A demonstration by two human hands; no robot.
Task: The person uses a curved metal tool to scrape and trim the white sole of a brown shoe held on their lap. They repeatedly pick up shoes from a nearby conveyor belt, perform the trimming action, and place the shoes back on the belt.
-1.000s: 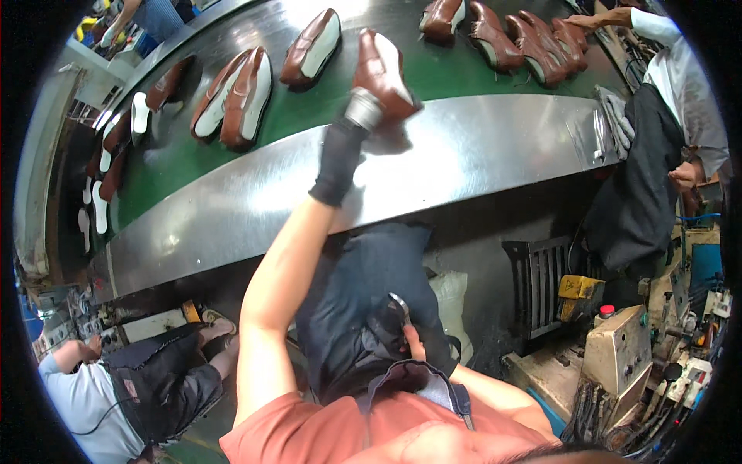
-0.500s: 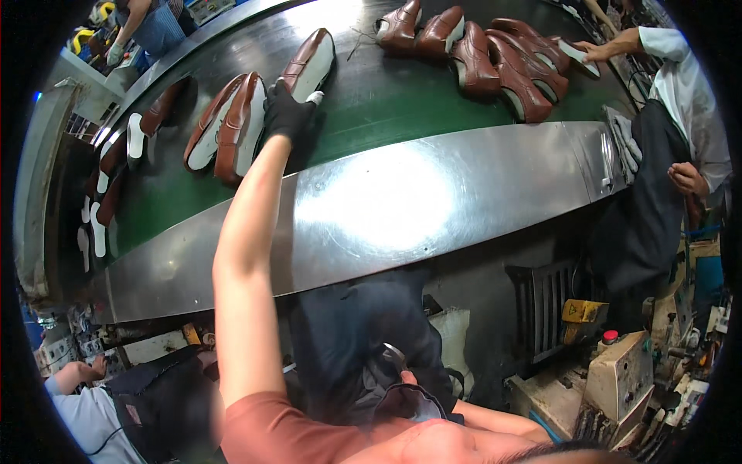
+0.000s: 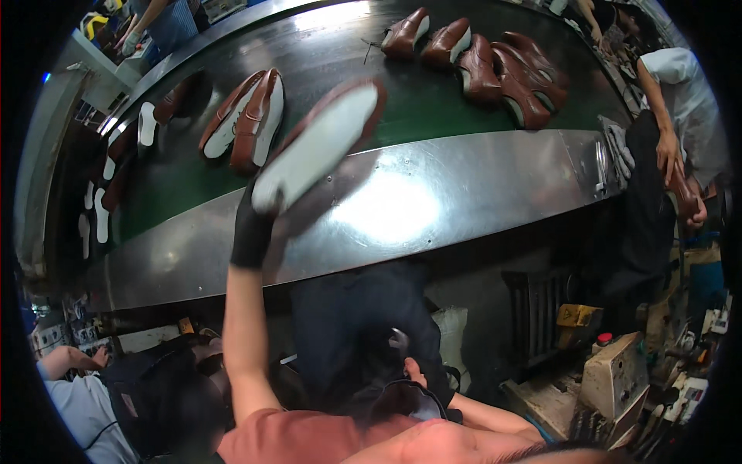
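My left hand [image 3: 253, 232], in a black glove, is closed on one end of a brown leather shoe [image 3: 321, 147]. The shoe is raised above the metal ledge, its pale sole facing up and blurred by motion. A pair of similar shoes [image 3: 256, 127] lies beside it on the green belt [image 3: 325, 116]. My right hand [image 3: 415, 373] shows low in the picture near my lap, bare, its fingers curled and partly hidden by dark cloth. A small shiny metal piece [image 3: 399, 340] appears just above it; whether the hand holds it is unclear.
The metal ledge [image 3: 487, 182] runs along the belt's near side. More brown shoes [image 3: 481, 69] stand at far right, and white insoles [image 3: 101, 216] lie at left. A person at right [image 3: 684, 100] handles a shoe; another sits at lower left [image 3: 85, 402]. A machine box [image 3: 616, 377] stands at lower right.
My left hand has lifted the shoe off the belt and drawn it nearer, sole turned up. The person at right has brought a hand back from the belt to a shoe.
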